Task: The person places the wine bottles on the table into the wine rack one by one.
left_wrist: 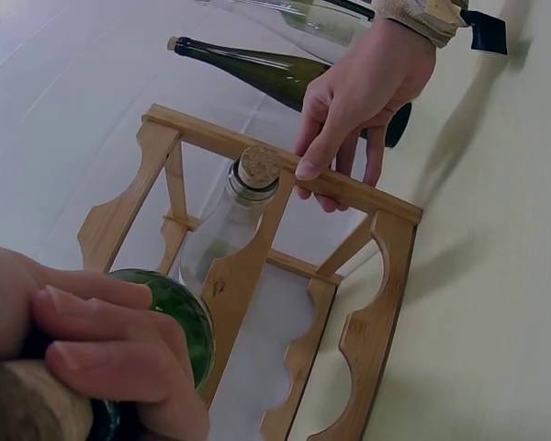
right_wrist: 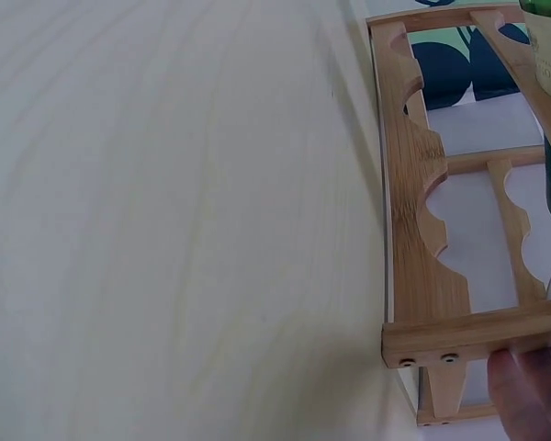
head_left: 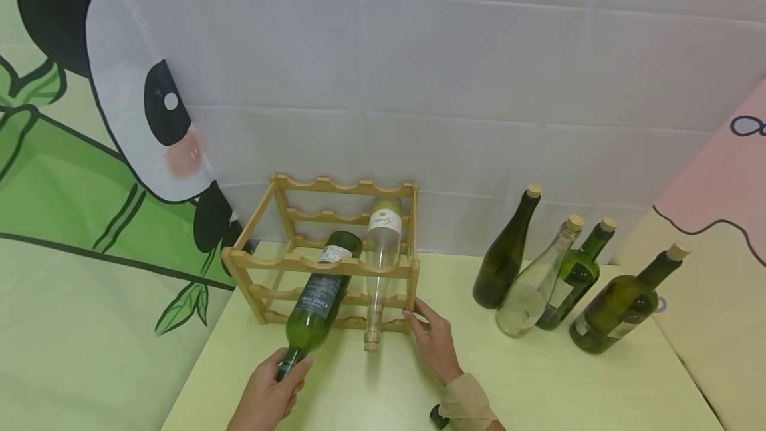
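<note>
My left hand (head_left: 269, 388) grips the neck of a green wine bottle (head_left: 316, 308) with a dark label. The bottle slants over the front of a wooden wine rack (head_left: 251, 260), its base inside the frame; whether it rests on a rail I cannot tell. A clear corked bottle (head_left: 383, 248) lies in the top row to its right, neck toward me. My right hand (head_left: 435, 344) holds the rack's front right post, thumb on one side and fingers on the other. In the left wrist view, a cork (left_wrist: 28, 401) shows beside the left hand.
Right of the rack stand a dark corked bottle (head_left: 503, 261), a clear bottle (head_left: 526, 298), a green bottle (head_left: 577, 278) and an olive bottle (head_left: 616, 308). They share the pale table (head_left: 383, 398) with the rack. A printed cloth (head_left: 449, 85) hangs behind.
</note>
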`<state>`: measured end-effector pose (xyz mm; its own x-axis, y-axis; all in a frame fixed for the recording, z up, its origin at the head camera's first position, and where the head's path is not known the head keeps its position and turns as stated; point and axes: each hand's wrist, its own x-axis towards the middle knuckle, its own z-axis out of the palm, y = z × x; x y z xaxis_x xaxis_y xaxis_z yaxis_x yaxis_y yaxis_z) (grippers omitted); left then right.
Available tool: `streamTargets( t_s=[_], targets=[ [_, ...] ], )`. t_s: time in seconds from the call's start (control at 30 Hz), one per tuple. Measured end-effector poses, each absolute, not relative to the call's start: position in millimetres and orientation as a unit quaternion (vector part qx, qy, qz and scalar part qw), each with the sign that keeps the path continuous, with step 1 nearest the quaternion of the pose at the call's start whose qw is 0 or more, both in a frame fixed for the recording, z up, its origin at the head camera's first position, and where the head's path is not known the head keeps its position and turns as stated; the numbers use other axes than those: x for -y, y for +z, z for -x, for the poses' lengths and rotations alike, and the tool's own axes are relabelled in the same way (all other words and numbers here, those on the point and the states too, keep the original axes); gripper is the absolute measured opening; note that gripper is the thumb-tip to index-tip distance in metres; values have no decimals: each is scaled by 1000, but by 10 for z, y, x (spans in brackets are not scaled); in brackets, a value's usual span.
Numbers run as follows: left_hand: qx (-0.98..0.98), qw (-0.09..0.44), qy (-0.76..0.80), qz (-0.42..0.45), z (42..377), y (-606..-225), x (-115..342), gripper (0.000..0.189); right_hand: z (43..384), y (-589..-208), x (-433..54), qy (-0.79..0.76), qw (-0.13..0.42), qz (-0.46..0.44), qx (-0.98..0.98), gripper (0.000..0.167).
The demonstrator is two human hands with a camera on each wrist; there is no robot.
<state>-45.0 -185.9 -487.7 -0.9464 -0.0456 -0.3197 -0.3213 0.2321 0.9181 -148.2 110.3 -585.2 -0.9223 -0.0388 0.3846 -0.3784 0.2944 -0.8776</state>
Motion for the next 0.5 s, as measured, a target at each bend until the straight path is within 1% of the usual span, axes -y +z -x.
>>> streamTargets(
  t_s=[0.3,0.5],
  targets=[
    [-782,81,604,130,538,-4950,1744,29,1484,-5863,-1110,580,143,-134,791,39],
    [-792,72,592,130,605,-4971,1710,33,1488,-5861,-1107,574,141,-130,796,40]
  ],
)
